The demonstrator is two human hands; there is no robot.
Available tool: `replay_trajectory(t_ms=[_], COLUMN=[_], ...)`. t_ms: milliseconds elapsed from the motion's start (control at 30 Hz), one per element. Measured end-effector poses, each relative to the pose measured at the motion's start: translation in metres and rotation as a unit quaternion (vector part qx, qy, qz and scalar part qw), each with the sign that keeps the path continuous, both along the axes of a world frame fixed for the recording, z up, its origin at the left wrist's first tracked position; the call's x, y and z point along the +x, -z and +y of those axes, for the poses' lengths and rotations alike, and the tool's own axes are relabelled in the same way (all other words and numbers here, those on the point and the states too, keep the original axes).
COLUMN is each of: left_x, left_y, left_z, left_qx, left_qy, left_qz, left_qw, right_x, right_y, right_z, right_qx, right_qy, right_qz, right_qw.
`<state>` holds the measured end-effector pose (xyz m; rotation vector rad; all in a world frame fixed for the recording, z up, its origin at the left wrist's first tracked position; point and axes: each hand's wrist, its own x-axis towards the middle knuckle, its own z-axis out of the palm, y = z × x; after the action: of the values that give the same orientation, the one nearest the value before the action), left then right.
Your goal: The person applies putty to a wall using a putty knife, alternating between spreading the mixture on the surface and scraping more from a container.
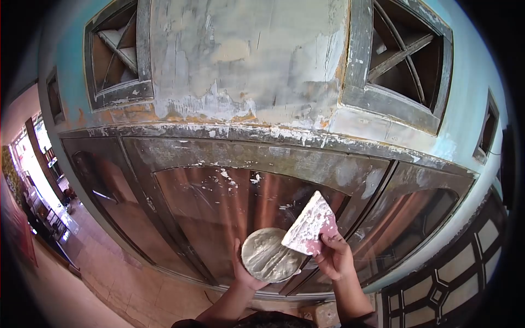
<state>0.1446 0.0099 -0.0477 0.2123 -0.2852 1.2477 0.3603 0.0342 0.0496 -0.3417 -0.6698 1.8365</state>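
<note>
Paste-filled dish (269, 256) was cupped by the left hand (247, 277), seemingly for steadiness, near the pink spreader (313, 225) pinched in the right hand (336, 259).

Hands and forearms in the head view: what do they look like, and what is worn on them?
The left hand and right hand are ungloved. Both forearms are bare, meeting dark sleeves at the bottom edge; any pattern is unclear.
</note>
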Motion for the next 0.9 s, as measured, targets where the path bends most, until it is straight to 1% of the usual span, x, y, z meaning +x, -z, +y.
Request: replay_trajectory(t_ms=[33, 67, 133, 167, 200, 267, 300, 333, 400, 433, 467, 533, 567, 600, 633, 667, 700, 733, 767, 800, 867, 900], left_x=[0.000, -0.001, -0.004, -0.006, -0.007, -0.010, -0.011, -0.011, -0.012, -0.016, -0.017, -0.017, -0.022, -0.031, -0.041, -0.047, -0.053, -0.061, -0.072, -0.080, -0.094, -0.101], left_y=[0.000, 0.002, 0.002, 0.000, -0.002, -0.007, -0.006, -0.009, -0.010, -0.007, -0.010, -0.027, -0.029, -0.027, -0.028, -0.033, -0.039, -0.044, -0.043, -0.044, -0.054, -0.057], left_z=[-0.001, -0.003, -0.003, -0.004, -0.005, -0.008, -0.009, -0.011, -0.012, -0.011, -0.012, -0.017, -0.014, -0.014, -0.012, -0.012, -0.015, -0.015, -0.014, -0.013, -0.020, -0.021], left_qx=[-0.023, -0.020, -0.033, -0.020, -0.015, -0.002, -0.009, -0.004, -0.045, -0.001, -0.009, 0.035, 0.044, 0.022, 0.000, 0.006, -0.019, -0.042, -0.039, -0.034, -0.047, -0.054], left_qy=[-0.010, -0.010, -0.026, -0.017, -0.019, -0.021, -0.014, -0.024, -0.067, 0.014, 0.038, 0.022, 0.023, 0.002, -0.020, -0.019, -0.127, -0.232, -0.206, -0.205, -0.217, -0.224], left_qz=[0.020, 0.019, 0.027, 0.022, 0.022, 0.025, 0.011, 0.037, 0.106, -0.023, -0.069, -0.088, -0.089, -0.072, -0.057, -0.058, 0.074, 0.203, 0.143, 0.143, 0.144, 0.145], left_qw=[0.999, 1.000, 0.999, 0.999, 0.999, 0.999, 1.000, 0.999, 0.991, 1.000, 0.997, 0.995, 0.995, 0.997, 0.998, 0.998, 0.989, 0.950, 0.967, 0.968, 0.964, 0.962], right_x=[0.003, 0.001, -0.006, -0.009, -0.011, -0.014, -0.014, -0.012, -0.007, -0.009, -0.008, -0.006, -0.011, -0.005, -0.003, -0.005, -0.010, -0.016, -0.021, -0.027, -0.049, -0.060], right_y=[0.005, 0.006, 0.000, -0.009, -0.015, -0.028, -0.035, -0.042, -0.058, -0.072, -0.085, -0.117, -0.135, -0.150, -0.162, -0.174, -0.193, -0.217, -0.239, -0.255, -0.292, -0.306], right_z=[0.001, -0.002, -0.006, -0.011, -0.016, -0.021, -0.024, -0.024, -0.023, -0.025, -0.023, -0.020, -0.020, -0.019, -0.015, -0.013, -0.014, -0.018, -0.020, -0.019, -0.019, -0.016], right_qx=[0.013, 0.015, 0.041, 0.052, 0.057, 0.123, 0.129, 0.140, 0.200, 0.228, 0.255, 0.340, 0.380, 0.411, 0.463, 0.508, 0.513, 0.584, 0.634, 0.646, 0.688, 0.690], right_qy=[-0.017, -0.017, 0.031, 0.043, 0.041, 0.078, 0.088, 0.087, 0.077, 0.091, 0.104, 0.129, 0.175, 0.199, 0.256, 0.311, 0.312, 0.381, 0.438, 0.457, 0.486, 0.493], right_qz=[0.002, 0.002, -0.038, -0.045, -0.045, -0.041, -0.037, -0.035, -0.032, -0.032, -0.044, -0.074, -0.088, -0.131, -0.180, -0.228, -0.227, -0.317, -0.397, -0.421, -0.417, -0.427], right_qw=[1.000, 1.000, 0.998, 0.997, 0.996, 0.988, 0.987, 0.986, 0.976, 0.969, 0.960, 0.929, 0.904, 0.880, 0.829, 0.770, 0.767, 0.643, 0.499, 0.445, 0.341, 0.315])
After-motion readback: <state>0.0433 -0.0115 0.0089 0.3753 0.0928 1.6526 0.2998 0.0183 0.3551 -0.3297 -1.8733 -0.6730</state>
